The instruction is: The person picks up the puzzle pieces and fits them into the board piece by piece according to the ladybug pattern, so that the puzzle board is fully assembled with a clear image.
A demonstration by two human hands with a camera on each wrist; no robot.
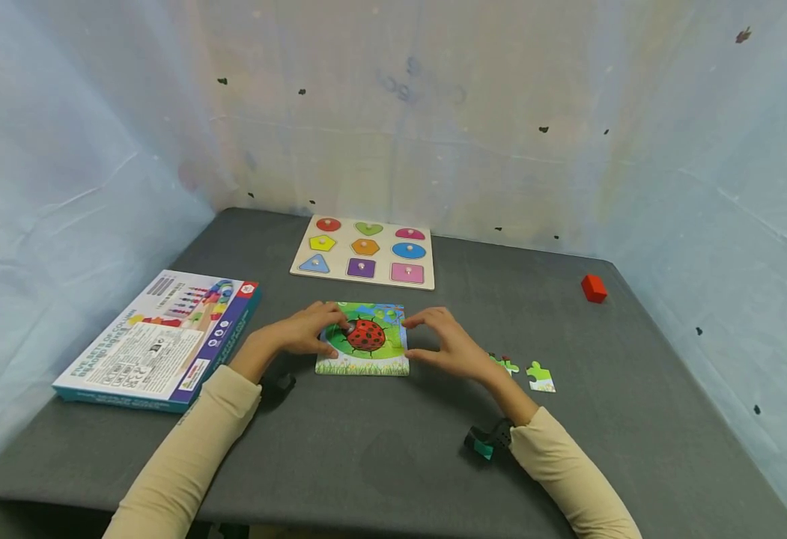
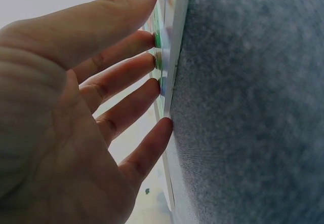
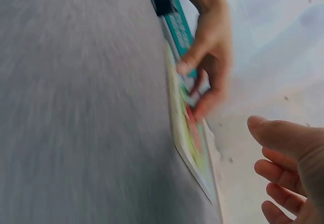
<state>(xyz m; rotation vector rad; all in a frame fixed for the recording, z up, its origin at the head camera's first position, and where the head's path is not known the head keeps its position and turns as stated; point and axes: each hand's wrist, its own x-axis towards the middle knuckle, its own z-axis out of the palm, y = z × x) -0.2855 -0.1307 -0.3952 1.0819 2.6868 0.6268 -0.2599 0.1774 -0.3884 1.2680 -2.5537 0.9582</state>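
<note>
A ladybug jigsaw puzzle (image 1: pixel 381 358) in a flat tray lies on the dark grey table. My left hand (image 1: pixel 304 329) rests on its left side, fingertips touching the picture and thumb near the front left corner. In the left wrist view the fingers (image 2: pixel 129 113) reach to the board's face without wrapping round it. At the right edge of the puzzle is my right hand (image 1: pixel 448 346), thumb and fingers spread apart. The right wrist view shows this hand (image 3: pixel 288 168) holding nothing, apart from the board (image 3: pixel 188 155). Loose green jigsaw pieces (image 1: pixel 541 377) lie beside the right forearm.
Behind the puzzle lies a wooden shape board (image 1: pixel 383 278) with knobbed pieces. A large toy box (image 1: pixel 153 337) lies at the left. Toward the right edge of the table (image 1: pixel 393 464) sits a red block (image 1: pixel 594 288). Pale plastic sheeting (image 1: pixel 393 112) surrounds the table's back and sides.
</note>
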